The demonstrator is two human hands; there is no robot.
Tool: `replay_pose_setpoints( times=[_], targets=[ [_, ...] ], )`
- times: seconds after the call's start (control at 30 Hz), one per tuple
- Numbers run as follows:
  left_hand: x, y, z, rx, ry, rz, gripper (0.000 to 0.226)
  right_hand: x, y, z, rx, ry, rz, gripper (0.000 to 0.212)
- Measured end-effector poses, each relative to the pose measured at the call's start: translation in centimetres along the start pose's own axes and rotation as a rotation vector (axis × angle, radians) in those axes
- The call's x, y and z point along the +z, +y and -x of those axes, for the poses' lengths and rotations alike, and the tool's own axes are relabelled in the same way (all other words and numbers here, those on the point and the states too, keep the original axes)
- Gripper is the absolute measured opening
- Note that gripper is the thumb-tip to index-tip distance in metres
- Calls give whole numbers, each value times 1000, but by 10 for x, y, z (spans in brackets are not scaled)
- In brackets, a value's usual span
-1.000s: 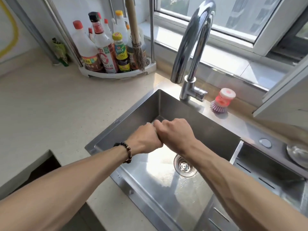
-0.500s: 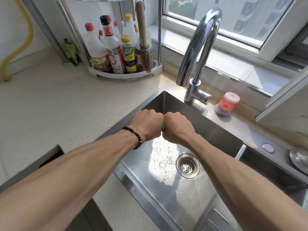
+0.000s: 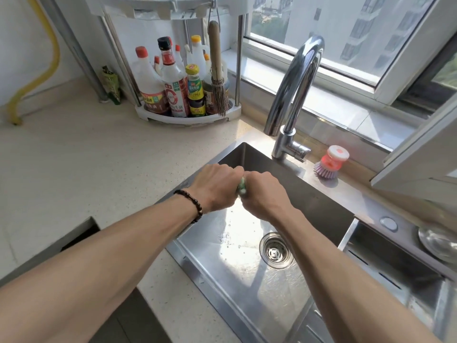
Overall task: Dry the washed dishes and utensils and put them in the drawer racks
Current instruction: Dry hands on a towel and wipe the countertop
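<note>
While both fists meet over the sink [image 3: 321,214] near its back-left corner, left hand [image 3: 215,188] and right hand [image 3: 263,194] grip a green cloth [image 3: 241,186].

Both fists held knuckle to knuckle over the steel sink [image 3: 247,280]. Left hand [image 3: 217,188] and right hand [image 3: 265,194] clenched round a small green-and-white cloth [image 3: 241,186], only a sliver showing between them. Dark bead bracelet [image 3: 191,203] on left wrist. Water drops on the basin floor near the drain strainer [image 3: 275,251]. Chrome faucet [image 3: 294,95] arched behind the hands. Pink-and-purple dish brush [image 3: 331,163] on the sink ledge, right of the faucet base. Corner rack [image 3: 188,117] on beige counter [image 3: 74,164], packed with sauce bottles [image 3: 173,90]; straw whisk brush [image 3: 217,78] hanging at its front. Metal bowl [image 3: 439,240] at far right, partly cut off.
</note>
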State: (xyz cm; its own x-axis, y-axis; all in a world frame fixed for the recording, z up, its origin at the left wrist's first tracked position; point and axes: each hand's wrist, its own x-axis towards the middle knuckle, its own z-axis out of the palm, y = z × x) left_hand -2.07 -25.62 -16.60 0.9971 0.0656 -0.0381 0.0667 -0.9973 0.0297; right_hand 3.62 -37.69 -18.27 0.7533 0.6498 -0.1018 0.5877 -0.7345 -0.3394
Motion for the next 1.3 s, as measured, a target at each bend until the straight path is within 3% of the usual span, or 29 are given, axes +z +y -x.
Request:
replay_pose_setpoints(
  times=[0.07,0.1,0.17,0.23,0.3,0.4,0.47,0.6,0.77,0.87,1.0,1.07,1.13,1.2,1.23,1.3],
  targets=[
    [4,-10,1,-39,4,243,36,0,5,4,-41,153,83,18],
    [6,-15,6,-72,-48,334,39,2,6,8,-60,144,126,20],
    [17,-22,18,-91,-299,415,40,14,4,14,-117,-108,176,28],
    [33,-28,31,-112,-422,553,46,28,5,21,-122,-307,-13,52],
    [32,-35,40,-165,-361,731,57,26,3,22,-66,-297,-428,68],
    [20,-51,48,-213,-265,899,53,18,-2,19,11,-254,-842,41],
    [12,-63,56,-236,-225,1050,37,16,-11,18,72,-171,-891,23],
    [-4,-88,67,-327,-180,1103,12,9,-24,17,232,-68,-1048,18],
    [-13,-130,78,-395,-206,858,25,-16,-58,14,279,50,-1361,25],
    [-32,-127,80,-289,-124,1097,49,-24,-89,7,229,22,-1434,27],
    [-49,-130,73,-236,49,1267,12,-40,-113,-4,214,21,-1593,28],
    [-57,-140,68,-254,88,1258,12,-43,-114,-8,253,40,-1457,35],
    [-69,-147,65,-216,20,1276,12,-42,-111,-13,237,147,-992,62],
    [-84,-153,57,-136,-87,1259,13,-45,-117,-22,72,211,-641,90],
    [-89,-155,54,-96,-105,1236,14,-47,-123,-25,-20,189,-563,87],
    [-102,-164,37,-42,-73,1167,19,-61,-129,-44,-145,134,-563,47]
  ],
)
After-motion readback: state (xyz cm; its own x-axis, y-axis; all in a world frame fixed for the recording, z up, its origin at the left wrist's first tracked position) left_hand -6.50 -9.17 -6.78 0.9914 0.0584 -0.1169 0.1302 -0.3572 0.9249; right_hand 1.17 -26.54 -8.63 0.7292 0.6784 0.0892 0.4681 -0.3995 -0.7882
